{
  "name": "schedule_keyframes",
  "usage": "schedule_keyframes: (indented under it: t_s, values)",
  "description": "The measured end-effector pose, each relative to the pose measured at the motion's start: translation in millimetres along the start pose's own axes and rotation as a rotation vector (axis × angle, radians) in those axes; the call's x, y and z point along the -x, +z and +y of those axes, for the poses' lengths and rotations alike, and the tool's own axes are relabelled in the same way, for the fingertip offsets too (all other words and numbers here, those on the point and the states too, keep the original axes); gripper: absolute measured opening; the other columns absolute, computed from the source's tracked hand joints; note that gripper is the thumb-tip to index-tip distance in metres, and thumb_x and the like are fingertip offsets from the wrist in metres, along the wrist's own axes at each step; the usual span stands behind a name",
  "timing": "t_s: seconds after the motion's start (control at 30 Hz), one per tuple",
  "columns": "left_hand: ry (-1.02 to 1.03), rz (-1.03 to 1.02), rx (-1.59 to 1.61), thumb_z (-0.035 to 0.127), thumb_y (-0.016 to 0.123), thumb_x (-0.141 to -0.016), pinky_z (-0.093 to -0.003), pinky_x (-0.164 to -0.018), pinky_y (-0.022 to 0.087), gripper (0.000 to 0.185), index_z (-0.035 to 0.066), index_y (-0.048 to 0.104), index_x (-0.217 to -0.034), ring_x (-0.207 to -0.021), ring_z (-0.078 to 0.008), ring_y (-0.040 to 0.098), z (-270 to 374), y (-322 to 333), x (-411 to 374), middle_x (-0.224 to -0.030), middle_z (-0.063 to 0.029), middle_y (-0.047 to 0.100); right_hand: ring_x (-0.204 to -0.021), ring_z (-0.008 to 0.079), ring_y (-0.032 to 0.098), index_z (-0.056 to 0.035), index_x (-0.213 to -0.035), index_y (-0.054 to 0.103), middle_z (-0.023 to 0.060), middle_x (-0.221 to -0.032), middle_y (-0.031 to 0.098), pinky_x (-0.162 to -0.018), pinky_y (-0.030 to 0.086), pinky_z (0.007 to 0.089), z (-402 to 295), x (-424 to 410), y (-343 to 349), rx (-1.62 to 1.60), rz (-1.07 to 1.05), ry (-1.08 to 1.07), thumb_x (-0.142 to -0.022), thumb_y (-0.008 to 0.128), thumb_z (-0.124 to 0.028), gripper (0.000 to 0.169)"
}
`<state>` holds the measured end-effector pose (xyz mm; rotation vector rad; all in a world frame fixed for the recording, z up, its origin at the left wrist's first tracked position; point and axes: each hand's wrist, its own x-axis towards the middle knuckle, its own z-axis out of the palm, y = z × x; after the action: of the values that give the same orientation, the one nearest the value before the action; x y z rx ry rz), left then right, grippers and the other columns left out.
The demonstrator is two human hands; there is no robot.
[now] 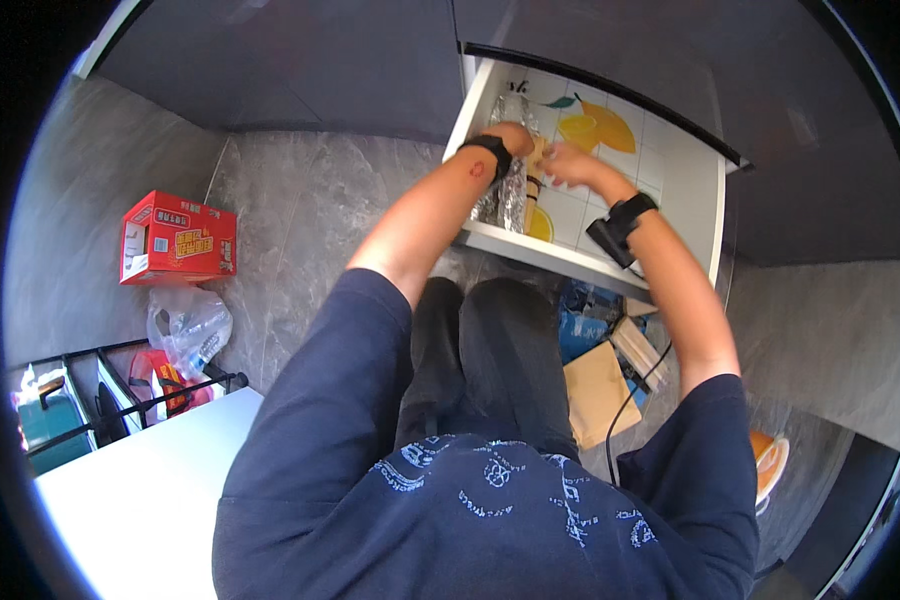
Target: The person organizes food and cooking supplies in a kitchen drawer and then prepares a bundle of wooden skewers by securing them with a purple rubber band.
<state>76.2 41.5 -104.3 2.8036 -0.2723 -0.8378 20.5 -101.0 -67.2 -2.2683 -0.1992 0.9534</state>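
Note:
A white drawer (pixel 694 191) stands pulled out before me, lined with a lemon-print sheet (pixel 649 169). Crinkled silvery packets (pixel 511 199) lie lengthwise along its left side. Beside them rests a narrow bundle of light wooden sticks (pixel 531 214), with a dark tie around it. My left hand (pixel 511 139) is curled over the packets at the upper end of the bundle; its fingertips are hidden. From the other side, my right hand (pixel 570 165) reaches to the bundle with bent, blurred fingers. Whether either hand grips it cannot be made out.
On the floor at left are a red carton (pixel 180 240) and a clear plastic bag (pixel 190 322), near a white surface (pixel 150 487) with a black rack (pixel 131 409). Cardboard (pixel 602 394) and blue packaging (pixel 581 334) lie under the drawer. A black cable (pixel 616 424) hangs by my right arm.

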Motion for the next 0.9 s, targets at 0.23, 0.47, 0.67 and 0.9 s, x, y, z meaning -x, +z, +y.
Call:
schedule_keyframes:
  t_s: [0.23, 0.47, 0.67, 0.9]
  values:
    - [0.004, 0.062, 0.235, 0.037, 0.066, -0.071, -0.0406, -0.083, 0.05, 0.05, -0.004, 0.067, -0.099, -0.097, -0.0324, 0.064, -5.4, 29.2, -1.7, -0.106, -0.0248, 0.064, -0.079, 0.0155, 0.058, 0.0007, -0.116, 0.052, 0.008, -0.097, 0.062, -0.071, 0.047, 0.0263, 41.9, -35.3, 32.7, -0.218, -0.129, -0.226, -0.078, 0.071, -0.041, 0.06]
    - [0.127, -0.01, 0.608, 0.054, 0.052, -0.083, -0.038, -0.087, 0.046, 0.066, -0.009, 0.061, -0.104, -0.103, -0.0339, 0.059, -0.6, 23.4, -19.6, -0.108, -0.0251, 0.062, -0.079, 0.0117, 0.058, -0.0062, -0.105, 0.055, 0.0029, -0.088, 0.063, -0.077, 0.046, 0.0323, 52.5, -38.9, 32.2, -0.476, -0.006, 0.03, -0.079, 0.071, -0.034, 0.042]
    - [0.332, 0.241, 0.426, 0.04, 0.06, -0.083, -0.0349, -0.091, 0.046, 0.057, -0.008, 0.055, -0.114, -0.104, -0.0316, 0.059, -4.2, 47.2, -43.1, -0.118, -0.0227, 0.056, -0.07, 0.0099, 0.057, -0.0054, -0.102, 0.055, 0.0016, -0.08, 0.059, -0.059, 0.048, 0.0242, 66.9, -52.3, 17.4, -0.656, 0.134, 0.18, -0.077, 0.069, -0.013, 0.03]
    - [0.167, 0.098, 0.783, 0.054, 0.076, -0.065, -0.0331, -0.068, 0.055, 0.102, -0.001, 0.028, -0.136, -0.092, -0.0306, 0.064, 17.9, 7.8, -7.8, -0.12, -0.0254, 0.054, -0.076, 0.0152, 0.058, -0.002, -0.118, 0.048, 0.0072, -0.091, 0.058, -0.065, 0.048, 0.0293, 23.2, 14.1, -15.2, -0.312, 0.157, -0.092, -0.076, 0.066, -0.013, 0.048]
